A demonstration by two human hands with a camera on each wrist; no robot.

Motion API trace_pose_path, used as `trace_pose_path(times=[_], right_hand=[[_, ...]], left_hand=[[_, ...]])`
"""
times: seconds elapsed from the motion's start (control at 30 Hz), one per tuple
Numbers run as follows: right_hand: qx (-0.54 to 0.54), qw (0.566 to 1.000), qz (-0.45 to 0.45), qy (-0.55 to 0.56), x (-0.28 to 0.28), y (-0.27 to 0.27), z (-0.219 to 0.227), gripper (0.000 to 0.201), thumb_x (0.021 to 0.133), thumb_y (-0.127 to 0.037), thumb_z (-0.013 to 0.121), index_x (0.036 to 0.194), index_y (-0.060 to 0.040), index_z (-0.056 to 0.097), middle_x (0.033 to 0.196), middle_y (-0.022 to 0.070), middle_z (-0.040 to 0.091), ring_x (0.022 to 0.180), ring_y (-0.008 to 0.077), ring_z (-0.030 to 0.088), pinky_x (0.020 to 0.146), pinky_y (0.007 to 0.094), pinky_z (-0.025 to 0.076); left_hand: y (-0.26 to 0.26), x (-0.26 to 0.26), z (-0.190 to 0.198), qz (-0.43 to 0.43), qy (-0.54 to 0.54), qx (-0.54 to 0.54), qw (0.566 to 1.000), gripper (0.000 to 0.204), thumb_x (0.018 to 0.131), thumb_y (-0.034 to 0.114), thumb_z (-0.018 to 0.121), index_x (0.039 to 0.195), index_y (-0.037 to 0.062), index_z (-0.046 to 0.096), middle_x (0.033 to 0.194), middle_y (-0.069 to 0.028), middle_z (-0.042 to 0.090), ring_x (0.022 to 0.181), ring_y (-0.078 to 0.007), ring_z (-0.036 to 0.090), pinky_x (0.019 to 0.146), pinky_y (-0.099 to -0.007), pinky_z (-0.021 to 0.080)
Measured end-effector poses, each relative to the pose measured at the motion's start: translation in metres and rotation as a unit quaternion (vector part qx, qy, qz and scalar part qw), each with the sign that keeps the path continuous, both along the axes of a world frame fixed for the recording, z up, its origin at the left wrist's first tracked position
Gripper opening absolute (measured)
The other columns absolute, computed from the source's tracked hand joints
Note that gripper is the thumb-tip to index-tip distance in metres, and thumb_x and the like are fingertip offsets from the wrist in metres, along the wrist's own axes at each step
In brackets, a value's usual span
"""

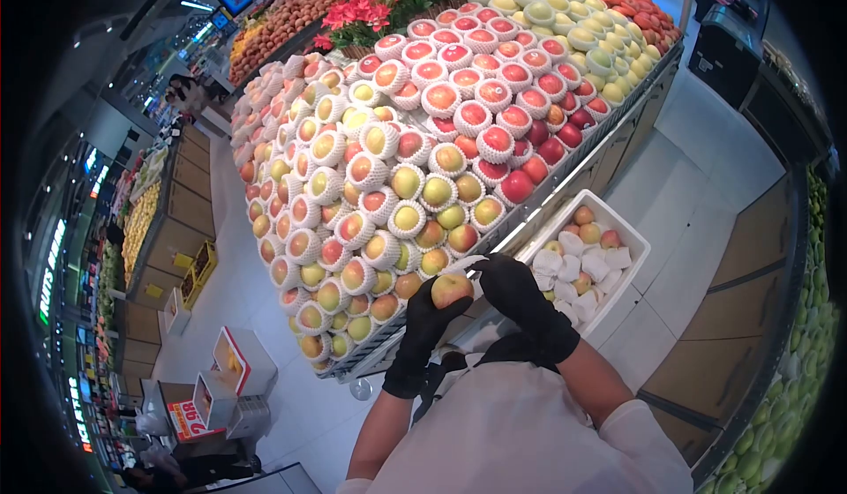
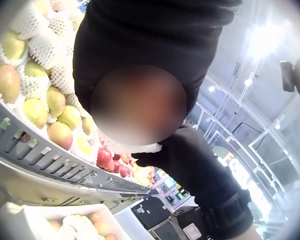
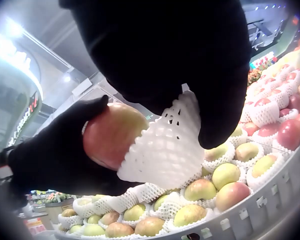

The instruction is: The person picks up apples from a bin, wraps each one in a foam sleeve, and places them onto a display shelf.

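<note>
- Left hand (image 1: 422, 335), black glove: grip wrapped round an apple (image 1: 452, 289), fingers curled under and behind it. Apple sits chest-high, just in front of the near edge of the display stand (image 1: 609, 145).
- Right hand (image 1: 516, 293), black glove: grip pinching a white foam net sleeve (image 3: 165, 147). Sleeve touches the apple's right side and covers part of it; the rest of the skin is bare.
- Right wrist view: apple (image 3: 112, 134) red-yellow, left-hand fingers (image 3: 55, 150) cupped behind it, sleeve mesh stretched open against the fruit.
- Left wrist view: the held apple is blurred out; only the glove and a strip of white sleeve (image 2: 140, 148) beneath it can be made out.
- Display stand: tiered slope packed with apples in white foam nets (image 1: 379, 176), yellow-green ones on the near left, redder ones (image 1: 476, 79) higher up and right, pale green fruit (image 1: 573, 26) at the top.
- White crate (image 1: 631, 243) just right of the hands, next to the stand's edge, holding loose apples and spare foam sleeves.
- Person wears a white top with short sleeves (image 1: 529, 432).
- Floor: pale tiles; boxes with price signs (image 1: 225, 379) lower left, well apart from the hands.
</note>
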State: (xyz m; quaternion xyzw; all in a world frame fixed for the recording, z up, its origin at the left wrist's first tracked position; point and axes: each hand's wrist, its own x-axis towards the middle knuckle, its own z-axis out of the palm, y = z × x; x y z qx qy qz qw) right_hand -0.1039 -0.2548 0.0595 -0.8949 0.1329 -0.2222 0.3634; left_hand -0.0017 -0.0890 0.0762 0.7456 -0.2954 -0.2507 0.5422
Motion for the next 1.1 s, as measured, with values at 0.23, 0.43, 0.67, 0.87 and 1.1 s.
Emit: trace_pose_path(times=[0.23,0.43,0.67,0.87,1.1], right_hand=[[0.122,0.992,0.01,-0.027,0.013,0.018,0.002,0.032,0.081,-0.011,0.065,0.111,-0.003,0.066,0.097,0.0198,0.066,0.093,0.0372,0.064,0.082,0.0436,0.052],[0.28,0.959,0.042,-0.025,0.017,0.013,-0.005,0.057,0.081,-0.031,0.077,0.126,-0.0014,0.059,0.115,0.0198,0.065,0.11,0.0314,0.063,0.095,0.0397,0.049],[0.335,0.941,0.039,-0.006,0.014,0.007,0.004,0.067,0.077,-0.034,0.082,0.13,-0.0016,0.055,0.124,0.0173,0.061,0.117,0.0266,0.059,0.099,0.0382,0.047],[0.345,0.937,0.009,-0.054,0.013,0.013,0.007,0.067,0.073,-0.029,0.087,0.126,-0.0016,0.055,0.12,0.0148,0.063,0.113,0.0231,0.06,0.097,0.0358,0.048],[0.317,0.942,-0.019,-0.11,0.012,0.016,0.01,0.065,0.069,-0.03,0.089,0.118,-0.0021,0.058,0.112,0.0136,0.065,0.104,0.0232,0.064,0.091,0.0357,0.051]], left_hand=[[-0.016,-0.002,0.019,0.095,-0.026,-0.009,0.995,0.041,0.081,0.024,0.079,0.11,-0.0013,0.064,0.101,-0.0095,0.069,0.092,-0.0189,0.065,0.081,-0.0328,0.052],[-0.002,0.018,-0.025,0.036,0.11,-0.064,0.991,0.037,0.095,0.024,0.064,0.12,-0.0028,0.058,0.107,-0.0112,0.065,0.097,-0.0183,0.062,0.084,-0.0319,0.05],[0.001,0.013,-0.01,0.041,0.168,-0.129,0.976,0.041,0.099,0.02,0.057,0.133,-0.0025,0.051,0.123,-0.0108,0.059,0.11,-0.0171,0.056,0.093,-0.031,0.047],[-0.006,0.008,-0.01,0.053,0.012,-0.105,0.993,0.04,0.089,0.007,0.07,0.126,0.0004,0.059,0.123,-0.0097,0.059,0.11,-0.0166,0.057,0.092,-0.0294,0.047],[-0.007,-0.004,-0.002,0.124,-0.03,-0.141,0.982,0.036,0.083,-0.002,0.072,0.117,-0.0027,0.061,0.11,-0.009,0.064,0.08,-0.014,0.064,0.072,-0.026,0.053]])
